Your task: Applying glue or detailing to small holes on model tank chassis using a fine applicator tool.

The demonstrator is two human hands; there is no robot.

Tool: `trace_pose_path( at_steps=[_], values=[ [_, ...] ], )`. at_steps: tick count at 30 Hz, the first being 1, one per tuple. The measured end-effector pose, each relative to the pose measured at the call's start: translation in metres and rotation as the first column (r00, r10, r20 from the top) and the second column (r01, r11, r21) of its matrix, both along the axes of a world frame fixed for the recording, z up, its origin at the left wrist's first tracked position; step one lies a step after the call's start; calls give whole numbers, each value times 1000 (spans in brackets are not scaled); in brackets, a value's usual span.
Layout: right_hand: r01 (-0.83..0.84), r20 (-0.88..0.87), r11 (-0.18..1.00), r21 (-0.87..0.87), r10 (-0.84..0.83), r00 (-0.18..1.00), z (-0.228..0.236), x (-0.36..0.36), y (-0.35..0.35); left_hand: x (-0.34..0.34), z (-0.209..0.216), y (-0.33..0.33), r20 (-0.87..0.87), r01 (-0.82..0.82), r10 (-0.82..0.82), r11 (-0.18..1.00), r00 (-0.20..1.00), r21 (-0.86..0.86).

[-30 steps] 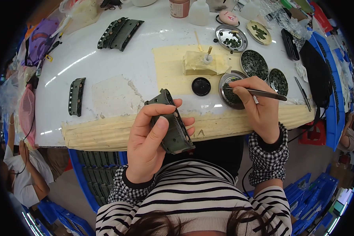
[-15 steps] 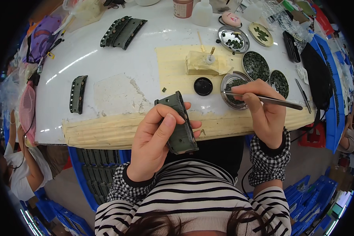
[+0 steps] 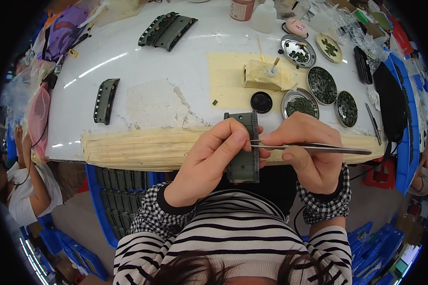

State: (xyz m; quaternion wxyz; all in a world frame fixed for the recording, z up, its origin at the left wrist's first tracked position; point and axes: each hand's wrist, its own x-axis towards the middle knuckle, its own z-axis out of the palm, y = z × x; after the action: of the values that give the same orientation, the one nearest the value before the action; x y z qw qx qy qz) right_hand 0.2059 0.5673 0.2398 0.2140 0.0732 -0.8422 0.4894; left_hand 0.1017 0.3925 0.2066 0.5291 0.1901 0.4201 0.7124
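Note:
My left hand (image 3: 202, 164) grips a dark green, slightly curved plastic part (image 3: 242, 171) with toothed edges, held upright over the table's front edge. Thumb and forefinger pinch it at the middle, and other fingertips show past its right side. In my right hand (image 3: 316, 142) is a pair of metal tweezers (image 3: 340, 150), lying nearly level. Their tips meet the part's right side beside my left thumb; whether they hold a small piece is too fine to see. Behind that hand stands a metal dish (image 3: 284, 104) of small green pieces.
Farther back are a yellow-taped block (image 3: 266, 78), a black round lid (image 3: 261, 102) and more dishes of green pieces. Similar green parts (image 3: 105, 102) lie at left and far back. A blue crate (image 3: 102, 213) of parts sits below the table. Another person's arm (image 3: 35, 183) shows at far left.
My right hand has brought the tweezers from over the metal dish leftward to the green part. My left hand has moved right and turned the part more upright. The whole view has shifted slightly.

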Motion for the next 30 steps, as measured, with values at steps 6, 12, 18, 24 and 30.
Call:
trace_pose_path(
  at_steps=[6,12,18,24,30],
  values=[
    [7,-159,940,340,51,986,-2,6,-13,1,-10,1,-26,-89,89,996,996,10],
    [60,-240,887,458,59,969,-11,6,-16,-1,-16,-1,-33,-81,82,996,996,39],
    [33,-205,888,459,70,976,-7,7,-15,0,-14,0,-47,-83,84,996,995,20],
    [14,-178,909,417,67,982,-7,8,-14,1,-15,-1,-17,-78,79,997,997,25],
    [11,-158,921,390,55,986,-5,8,-15,-1,-12,-3,-62,-52,52,999,997,-3]
  ],
)
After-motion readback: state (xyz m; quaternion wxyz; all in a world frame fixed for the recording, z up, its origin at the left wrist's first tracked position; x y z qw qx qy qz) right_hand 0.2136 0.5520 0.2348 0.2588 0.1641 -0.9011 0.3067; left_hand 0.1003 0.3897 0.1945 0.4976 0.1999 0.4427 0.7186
